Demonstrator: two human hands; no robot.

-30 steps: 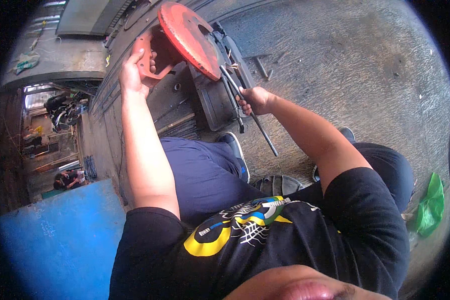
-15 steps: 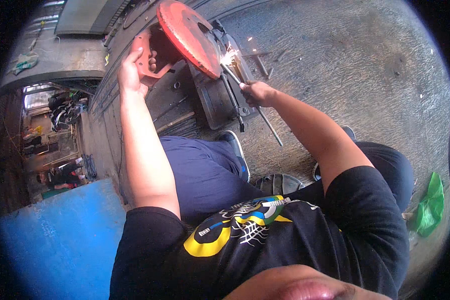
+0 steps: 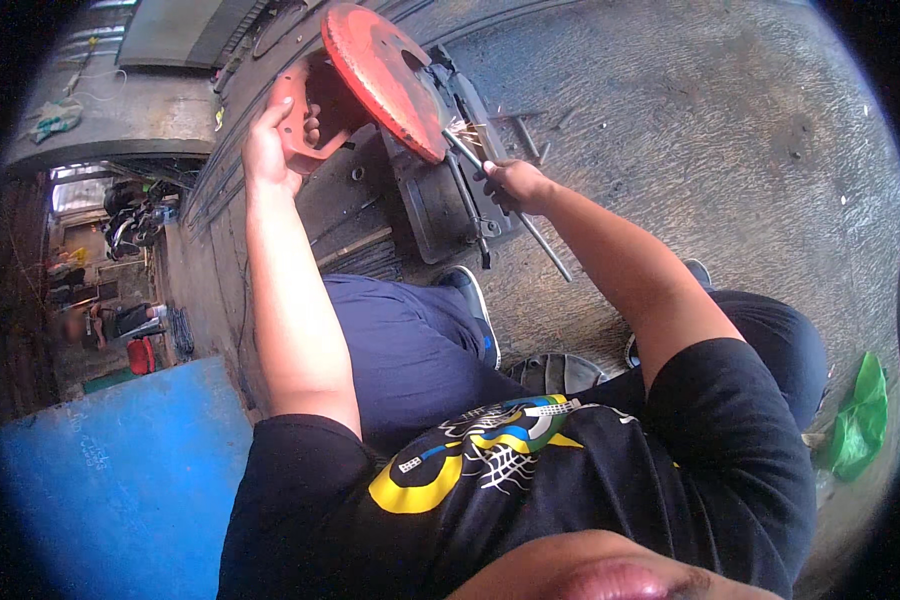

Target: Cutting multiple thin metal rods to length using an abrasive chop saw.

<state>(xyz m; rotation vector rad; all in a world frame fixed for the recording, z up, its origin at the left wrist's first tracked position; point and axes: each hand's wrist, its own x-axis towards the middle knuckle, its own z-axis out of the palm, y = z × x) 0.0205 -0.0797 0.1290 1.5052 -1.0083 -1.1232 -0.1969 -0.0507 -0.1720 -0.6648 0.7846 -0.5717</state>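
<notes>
My left hand [image 3: 273,150] is wrapped round the orange-red handle [image 3: 296,120] of a cut-off saw, whose round guard [image 3: 382,78] is worn and scratched. In my right hand [image 3: 518,187] is a thin metal rod [image 3: 545,243], held at a slant with its lower end sticking out below my fist. Its upper end meets the saw beside the guard's lower edge, and small orange sparks [image 3: 463,131] fly there. Below lies the dark metal base [image 3: 425,215] with its clamp bar [image 3: 467,190]. The guard hides most of the cutting disc.
Short metal pieces [image 3: 523,135] lie on the rough concrete floor right of the saw. A green plastic bag [image 3: 860,420] is at far right, a blue panel [image 3: 135,480] at lower left. My shoe [image 3: 470,310] is close to the base. Another person [image 3: 120,322] is in the left background.
The sparks have shrunk and dimmed. The handle and guard show slightly farther right, while both hands keep their grip. At left, the other person has shifted, and a red object shows more plainly.
</notes>
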